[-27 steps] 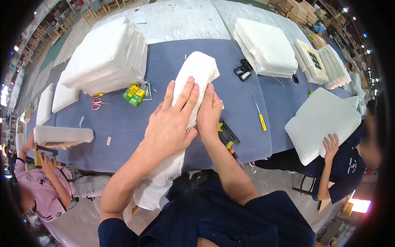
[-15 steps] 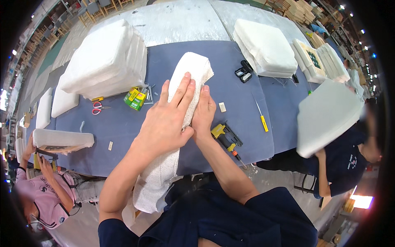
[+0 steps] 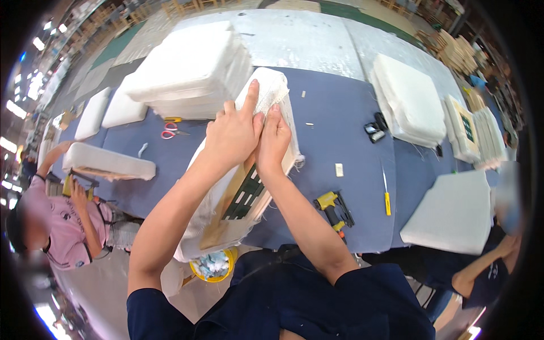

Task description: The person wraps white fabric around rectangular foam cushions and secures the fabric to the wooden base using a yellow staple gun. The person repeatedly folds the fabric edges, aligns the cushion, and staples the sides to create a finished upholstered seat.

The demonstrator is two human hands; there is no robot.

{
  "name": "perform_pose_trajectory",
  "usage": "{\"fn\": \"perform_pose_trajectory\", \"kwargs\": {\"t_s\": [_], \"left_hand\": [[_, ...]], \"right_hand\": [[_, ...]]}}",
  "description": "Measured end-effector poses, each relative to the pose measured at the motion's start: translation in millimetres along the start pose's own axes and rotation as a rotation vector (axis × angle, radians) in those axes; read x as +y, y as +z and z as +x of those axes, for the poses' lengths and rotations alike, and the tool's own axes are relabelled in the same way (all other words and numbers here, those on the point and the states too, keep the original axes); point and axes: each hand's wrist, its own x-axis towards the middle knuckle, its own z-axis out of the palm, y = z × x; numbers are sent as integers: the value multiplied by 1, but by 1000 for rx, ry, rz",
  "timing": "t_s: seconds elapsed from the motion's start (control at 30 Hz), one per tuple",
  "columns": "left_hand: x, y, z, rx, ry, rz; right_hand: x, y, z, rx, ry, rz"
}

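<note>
Both hands press on a seat pad (image 3: pixel 249 187) that stands tilted on its edge on the blue table (image 3: pixel 340 113), its underside turned to the person so that the wooden frame and dark webbing show. The left hand (image 3: pixel 232 133) lies over the upper edge with its fingers flat and one pointing to 12 o'clock; its grip pins the white cloth (image 3: pixel 266 93) against the frame, seemingly to keep the cover taut there. The right hand (image 3: pixel 273 141) sits touching it at 3 o'clock, fingers pressed together on the same fold of cloth. The pad's lower end hangs past the table's near rim, above a yellow bucket (image 3: pixel 212 266) of scraps.

A yellow stapler (image 3: pixel 333 207) lies on the table at 4 o'clock from the hands, within reach, and a yellow-handled knife (image 3: pixel 386 195) just beyond it. Scissors (image 3: pixel 170 131) lie at 9 o'clock, below a stack of pads (image 3: pixel 190 71). Another stack (image 3: pixel 411 99) stands at 2 o'clock. People work on pads at both ends of the table.
</note>
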Motion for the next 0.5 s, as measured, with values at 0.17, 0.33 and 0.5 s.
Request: {"fn": "perform_pose_trajectory", "kwargs": {"t_s": [0.17, 0.33, 0.5], "left_hand": [[-52, 9, 24, 97, 1, -5], [-76, 22, 10, 175, 5, -50], [-41, -4, 11, 102, 39, -38]], "right_hand": [[22, -70, -7, -594, 189, -331], [71, -332, -77, -463, -51, -1708], [117, -442, -86, -508, 130, -1887]]}}
